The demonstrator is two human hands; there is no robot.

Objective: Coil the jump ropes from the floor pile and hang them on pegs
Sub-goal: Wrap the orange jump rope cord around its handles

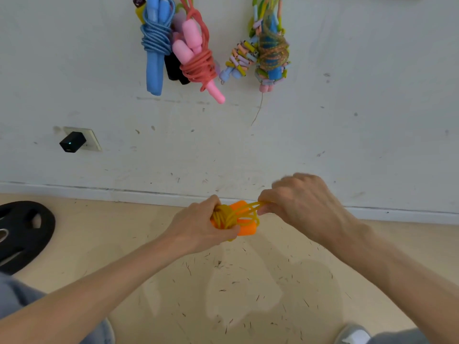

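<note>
1. The orange jump rope (224, 216) is off the floor, held between both hands in front of the foot of the wall (347, 120).
2. The left hand (198, 227) is clenched around the bundle. Thin, smooth yellow-orange cord is wound in tight turns around two fat, matte foam handles (246, 229) with rounded ends.
3. The right hand (300, 204) pinches several slack loops (255, 206) of the same cord, drawn out sideways from the bundle, with its fingers curled over them.
4. High on the wall hang finished bundles:
   - The blue rope (155, 40) is a woven, speckled cord wrapped around long blue foam grips.
   - Just beside it and touching it is the coral rope (198, 65), a glossy round cord coiled around stubby pink handles (190, 33).
   - Black grips (173, 68) show behind these two.
5. Further right and apart from that group, the beaded rope (239, 58) of short pastel tube segments hangs against a glittery translucent cord (273, 53) wound over a blue grip.
6. The wall is off-white plaster with scuffs and grey smudges. At its left side, a square socket plate (93, 137) carries a boxy black charger (72, 142).
7. A white skirting board (124, 193) meets the pale beige floor (248, 281), which is flecked with short dark scratches.
8. At the floor's left edge lies a black weight plate (24, 232), round with grip slots.
9. Grey fabric (15, 299) shows at the lower left corner, and a pale shoe (352, 335) shows at the lower right.
</note>
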